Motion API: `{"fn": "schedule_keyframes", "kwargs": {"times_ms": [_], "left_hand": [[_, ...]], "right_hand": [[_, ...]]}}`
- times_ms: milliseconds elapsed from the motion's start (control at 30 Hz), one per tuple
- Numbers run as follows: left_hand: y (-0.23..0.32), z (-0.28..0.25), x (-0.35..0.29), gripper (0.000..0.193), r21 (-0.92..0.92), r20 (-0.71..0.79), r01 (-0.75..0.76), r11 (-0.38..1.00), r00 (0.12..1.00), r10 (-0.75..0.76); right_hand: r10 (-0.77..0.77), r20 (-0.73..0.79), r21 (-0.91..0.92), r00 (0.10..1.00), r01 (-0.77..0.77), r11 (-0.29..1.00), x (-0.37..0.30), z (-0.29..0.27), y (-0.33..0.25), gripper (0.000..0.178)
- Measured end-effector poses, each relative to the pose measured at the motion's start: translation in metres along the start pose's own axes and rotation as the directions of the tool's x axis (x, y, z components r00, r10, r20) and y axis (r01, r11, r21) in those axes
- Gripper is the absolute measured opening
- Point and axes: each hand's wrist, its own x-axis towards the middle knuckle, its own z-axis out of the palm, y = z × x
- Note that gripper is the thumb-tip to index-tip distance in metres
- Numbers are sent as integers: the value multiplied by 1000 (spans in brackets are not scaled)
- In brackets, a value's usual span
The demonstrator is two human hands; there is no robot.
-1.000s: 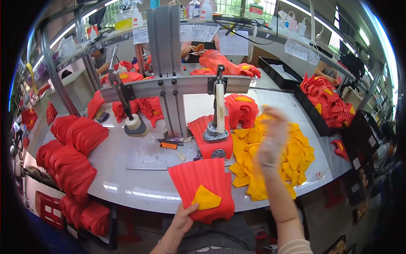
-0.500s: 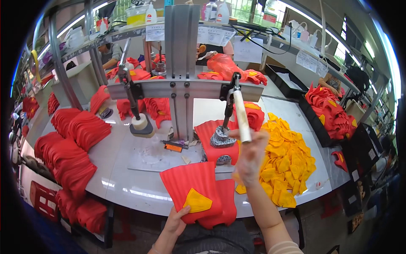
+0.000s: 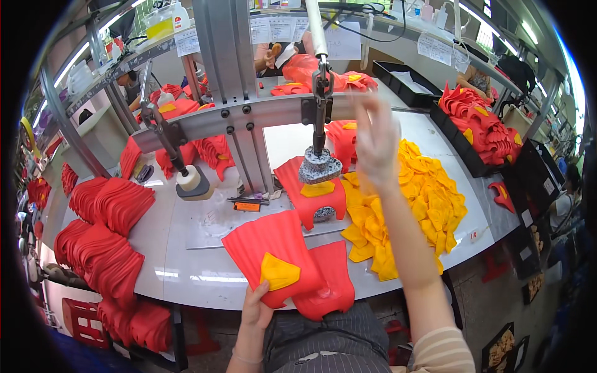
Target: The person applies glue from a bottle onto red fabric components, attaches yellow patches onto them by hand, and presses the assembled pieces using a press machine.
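Note:
My left hand [image 3: 255, 304] grips the lower edge of a red foam sheet [image 3: 267, 236], its thumb beside a yellow foam patch [image 3: 280, 271] lying on that sheet. Another red foam sheet [image 3: 326, 280] lies partly beneath it, over the table's front edge. My right hand [image 3: 377, 146] is raised and blurred, fingers stretched upward with nothing seen in them. To its left, a toggle clamp's white lever [image 3: 315, 28] stands upright. The clamp's speckled pad [image 3: 319, 166] hangs above a red foam piece [image 3: 333, 202] bearing a yellow patch [image 3: 318, 189].
Loose yellow patches [image 3: 429, 199] are heaped at right. Stacked red sheets [image 3: 102, 252] line the left side. A second clamp pad [image 3: 191, 183] hangs from the metal frame [image 3: 239, 115]. An orange-and-black cutter [image 3: 247, 206] lies behind my work. A black crate [image 3: 463, 146] holds red pieces.
The clamp lever has swung up and its pad has risen off the red piece, uncovering a yellow patch. My right hand has come off the lever. The view has shifted.

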Motion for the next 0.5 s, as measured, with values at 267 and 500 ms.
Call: {"fn": "schedule_keyframes", "kwargs": {"times_ms": [267,500], "left_hand": [[7,12,22,50,-41,29,7,999,1000,-6],[3,18,29,49,-26,22,-14,1000,1000,15]], "right_hand": [[862,207,-549,462,-675,493,-154,5,81,49],[760,93,399,644,-723,564,-171,-8,44,61]]}}
